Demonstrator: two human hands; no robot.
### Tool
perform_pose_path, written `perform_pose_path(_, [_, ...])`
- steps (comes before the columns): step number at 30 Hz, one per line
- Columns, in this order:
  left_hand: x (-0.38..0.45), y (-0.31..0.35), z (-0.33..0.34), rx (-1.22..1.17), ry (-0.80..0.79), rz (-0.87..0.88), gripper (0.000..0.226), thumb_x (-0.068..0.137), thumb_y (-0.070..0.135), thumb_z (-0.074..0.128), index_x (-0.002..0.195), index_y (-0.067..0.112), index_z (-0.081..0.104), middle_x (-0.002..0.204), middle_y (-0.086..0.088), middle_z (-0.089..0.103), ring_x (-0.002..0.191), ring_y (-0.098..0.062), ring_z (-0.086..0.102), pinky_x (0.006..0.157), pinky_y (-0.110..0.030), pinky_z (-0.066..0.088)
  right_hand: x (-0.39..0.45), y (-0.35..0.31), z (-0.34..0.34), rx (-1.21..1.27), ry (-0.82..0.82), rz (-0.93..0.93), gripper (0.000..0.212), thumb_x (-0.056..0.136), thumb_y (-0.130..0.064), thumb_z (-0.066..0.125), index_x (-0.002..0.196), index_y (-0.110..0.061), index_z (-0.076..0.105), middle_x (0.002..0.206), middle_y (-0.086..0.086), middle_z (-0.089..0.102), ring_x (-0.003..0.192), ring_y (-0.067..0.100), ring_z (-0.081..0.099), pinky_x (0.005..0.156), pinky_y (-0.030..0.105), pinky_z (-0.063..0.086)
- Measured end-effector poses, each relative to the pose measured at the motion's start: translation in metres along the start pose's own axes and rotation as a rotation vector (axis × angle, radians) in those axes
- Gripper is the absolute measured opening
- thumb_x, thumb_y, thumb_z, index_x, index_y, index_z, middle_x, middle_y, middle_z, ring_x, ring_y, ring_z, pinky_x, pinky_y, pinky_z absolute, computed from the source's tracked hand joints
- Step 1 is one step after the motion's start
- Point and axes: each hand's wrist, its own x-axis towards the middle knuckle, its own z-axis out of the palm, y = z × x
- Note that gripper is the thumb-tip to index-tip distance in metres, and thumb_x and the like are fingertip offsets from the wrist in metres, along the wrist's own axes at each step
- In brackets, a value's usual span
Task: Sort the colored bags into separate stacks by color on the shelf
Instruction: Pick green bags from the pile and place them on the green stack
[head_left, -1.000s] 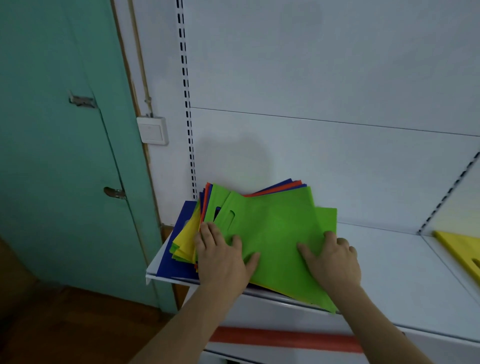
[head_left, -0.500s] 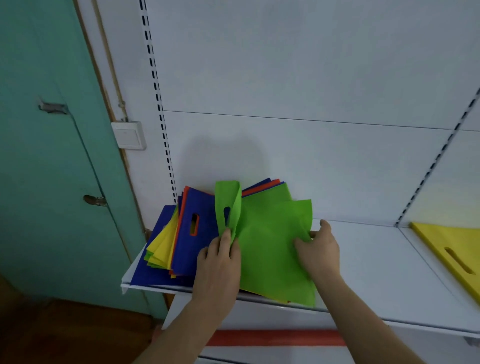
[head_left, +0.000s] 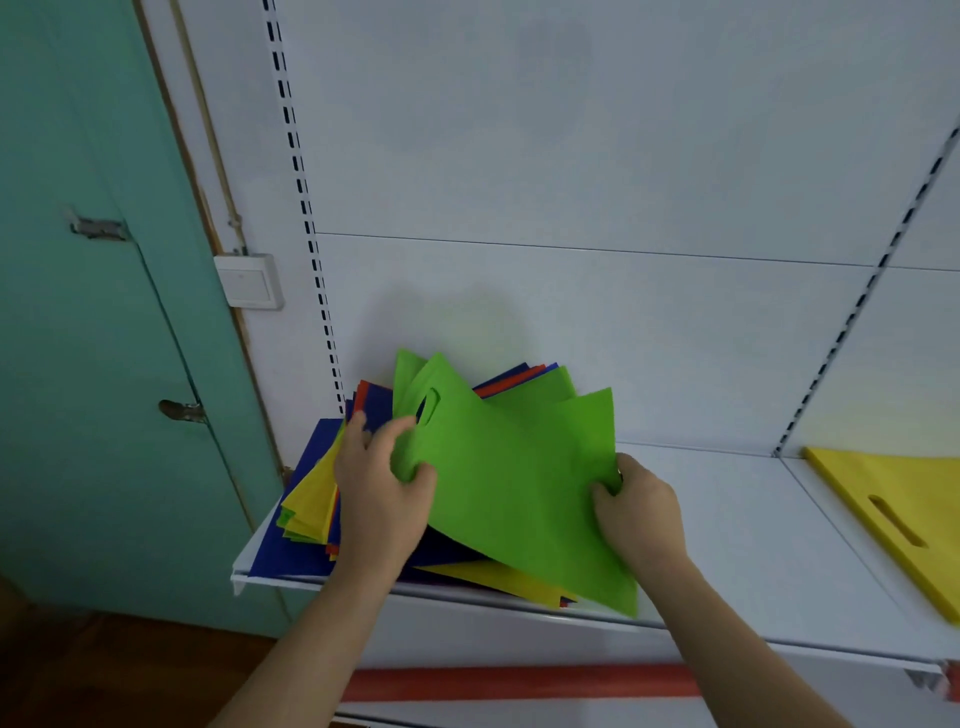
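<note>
Currently, a green bag (head_left: 514, 483) with a cut-out handle slot is held above a mixed pile of bags (head_left: 317, 512) at the left end of a white shelf (head_left: 753, 561). Its left edge is pinched by the left hand (head_left: 382, 486), fingers curled round the fabric; its right edge is gripped by the right hand (head_left: 636, 506), thumb on top. More green bags are fanned out just behind it. A yellow bag (head_left: 904, 512) is laid well apart at the right. Blue, red and yellow bags overhang the shelf's front lip, so some could be dragged off as the green one is lifted. Two green layers might also be taken together if the limp fabric clings.
</note>
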Motion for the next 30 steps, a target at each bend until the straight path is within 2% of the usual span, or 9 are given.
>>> perform_pose_path(2, [0.007,0.003,-0.006,-0.156,-0.055,-0.186,0.067,0.082,0.018,0.082,0.142,0.031,0.054,0.146,-0.001,0.054,0.132,-0.020,0.054,0.105,-0.038,0.050,-0.001,0.000,0.001,0.029,-0.006,-0.015,0.022,0.091,-0.013,0.063,0.100,-0.030,0.053,0.075,-0.008,0.057,0.069,0.024,0.051,0.063,0.035,0.036])
perform_pose_path(5, [0.015,0.004,-0.013,-0.299,-0.088,-0.397,0.077,0.082,0.026,0.088,0.148,0.024,0.047,0.137,0.003,0.061,0.114,-0.013,0.064,0.083,-0.026,0.050,-0.004,0.004,0.002,0.014,-0.013,-0.017,0.017,0.092,-0.012,0.063,0.101,-0.025,0.055,0.079,-0.005,0.057,0.074,0.027,0.050,0.066,0.035,0.036])
perform_pose_path(10, [0.027,0.003,-0.017,-0.162,-0.333,-0.403,0.017,0.088,0.011,0.079,0.103,0.020,0.075,0.096,0.001,0.080,0.081,-0.015,0.076,0.059,-0.022,0.054,-0.007,0.011,0.001,-0.025,0.012,-0.014,0.007,0.092,-0.015,0.065,0.097,-0.010,0.066,0.100,0.007,0.062,0.087,0.032,0.057,0.073,0.036,0.042])
perform_pose_path(13, [0.030,0.004,-0.020,0.075,-0.381,-0.221,0.014,0.089,0.010,0.073,0.095,0.022,0.070,0.086,0.002,0.075,0.078,-0.019,0.072,0.061,-0.030,0.053,-0.007,0.014,-0.007,-0.002,0.145,-0.069,0.009,0.091,-0.012,0.068,0.097,-0.006,0.067,0.111,0.010,0.061,0.101,0.035,0.056,0.086,0.041,0.048])
perform_pose_path(15, [0.032,0.002,-0.021,0.152,-0.341,-0.140,0.015,0.091,0.010,0.070,0.095,0.024,0.065,0.089,0.003,0.071,0.079,-0.017,0.069,0.061,-0.030,0.050,-0.006,0.013,-0.016,0.085,0.225,-0.106,0.011,0.095,-0.015,0.068,0.091,-0.015,0.058,0.091,0.005,0.061,0.084,0.033,0.057,0.070,0.040,0.044])
perform_pose_path(17, [0.033,0.001,-0.023,0.063,-0.292,-0.081,0.023,0.095,0.011,0.069,0.101,0.032,0.062,0.096,0.008,0.070,0.086,-0.012,0.068,0.063,-0.026,0.049,-0.005,0.011,-0.027,0.208,0.285,-0.092,0.028,0.099,-0.029,0.069,0.086,-0.029,0.045,0.074,-0.006,0.057,0.067,0.019,0.055,0.056,0.032,0.033])
perform_pose_path(20, [0.034,-0.001,-0.025,-0.189,-0.250,-0.014,0.035,0.100,0.010,0.066,0.114,0.041,0.061,0.106,0.013,0.074,0.097,-0.004,0.070,0.078,-0.024,0.054,-0.004,0.004,-0.046,0.361,0.403,-0.078,0.033,0.096,-0.049,0.071,0.087,-0.035,0.043,0.068,-0.008,0.054,0.062,0.006,0.053,0.055,0.032,0.034])
perform_pose_path(25, [0.034,-0.003,-0.022,-0.398,-0.291,-0.045,0.026,0.103,0.021,0.066,0.119,0.041,0.067,0.119,0.011,0.075,0.112,-0.010,0.071,0.096,-0.039,0.055,-0.015,0.002,-0.053,0.538,0.369,-0.143,0.027,0.093,-0.055,0.066,0.105,-0.042,0.046,0.088,-0.014,0.064,0.075,0.005,0.061,0.061,0.040,0.050])
perform_pose_path(30, [0.032,0.009,-0.013,-0.387,-0.231,-0.024,0.040,0.108,0.027,0.059,0.103,0.066,0.064,0.111,0.023,0.074,0.104,0.005,0.068,0.081,-0.013,0.050,-0.019,-0.001,-0.041,0.505,0.247,-0.124,0.010,0.091,-0.035,0.056,0.097,-0.032,0.049,0.081,-0.014,0.063,0.072,0.008,0.058,0.058,0.038,0.042])
